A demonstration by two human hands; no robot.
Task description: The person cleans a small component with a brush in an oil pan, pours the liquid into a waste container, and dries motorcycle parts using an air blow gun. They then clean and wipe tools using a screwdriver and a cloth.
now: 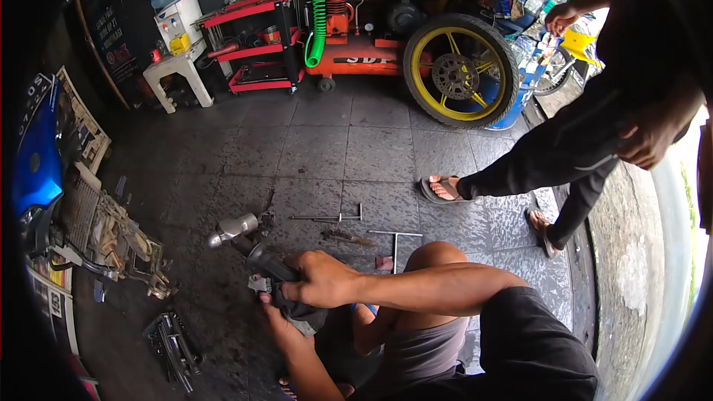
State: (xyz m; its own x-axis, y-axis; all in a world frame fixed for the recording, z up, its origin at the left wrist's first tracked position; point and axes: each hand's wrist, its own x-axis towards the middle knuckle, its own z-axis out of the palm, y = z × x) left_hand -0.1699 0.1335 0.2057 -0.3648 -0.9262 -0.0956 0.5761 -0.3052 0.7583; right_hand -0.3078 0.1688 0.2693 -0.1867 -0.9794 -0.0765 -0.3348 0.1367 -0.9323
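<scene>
My right hand (323,278) reaches in from the right, its fingers wrapped round the dark handle of a hammer (232,230). The metal hammer head points up and left. Just below, my left hand (281,319) grips a dark grey cloth (304,319). A small pale metal piece (258,284) shows at the cloth's upper left, beside my left fingertips; how it is held is unclear. Beyond my hands, two T-handled tools, one (327,217) farther left and another (396,241) nearer my right forearm, lie on the tiled floor.
A person in dark trousers (549,152) stands at right. Behind are a yellow-rimmed wheel (422,74), red compressor (334,59), red tool cart (260,52) and white stool (189,74). Blue bodywork (38,152) is at left; more tools (174,349) lie at lower left.
</scene>
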